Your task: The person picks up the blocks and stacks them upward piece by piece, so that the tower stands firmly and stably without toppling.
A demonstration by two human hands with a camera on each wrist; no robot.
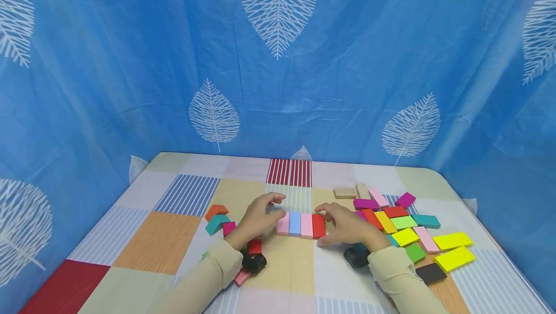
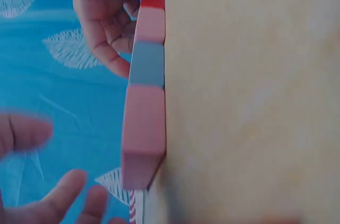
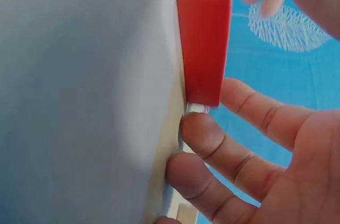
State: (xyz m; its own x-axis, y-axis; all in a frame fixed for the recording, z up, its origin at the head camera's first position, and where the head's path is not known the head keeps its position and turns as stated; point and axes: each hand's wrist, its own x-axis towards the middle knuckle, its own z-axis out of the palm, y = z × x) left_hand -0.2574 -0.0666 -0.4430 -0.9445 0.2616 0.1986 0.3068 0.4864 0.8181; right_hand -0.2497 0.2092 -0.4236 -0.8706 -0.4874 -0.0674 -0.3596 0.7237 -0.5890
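Two hands are flanking a short row of blocks (image 1: 301, 225) lying flat on the bench (image 1: 286, 266), centre of the checked cloth: pink, light blue, pink, red block (image 1: 319, 225) from the person's left to right, sides touching.

Left hand (image 1: 256, 220) is sitting at the pink end, fingers loosely curled and hovering, not gripping anything that I can see. Right hand (image 1: 347, 227) is resting against the red end; in the right wrist view its fingers (image 3: 204, 136) are relaxed and sitting beside the red block, not wrapped round it.

Risks, as I judge them:
- Uneven squeeze from either end is likely skewing the row or popping a middle block out of line.
- A fingertip dragging along the cloth could be bunching it and opening gaps.
- The right sleeve is sitting close to the loose pile of blocks (image 1: 408, 229) and could be sweeping pieces about.

Orientation: the row's long axis is running left-right across the bench. Each block's own long axis is pointing away from the person, toward the blue curtain (image 1: 278, 63), square to the row.
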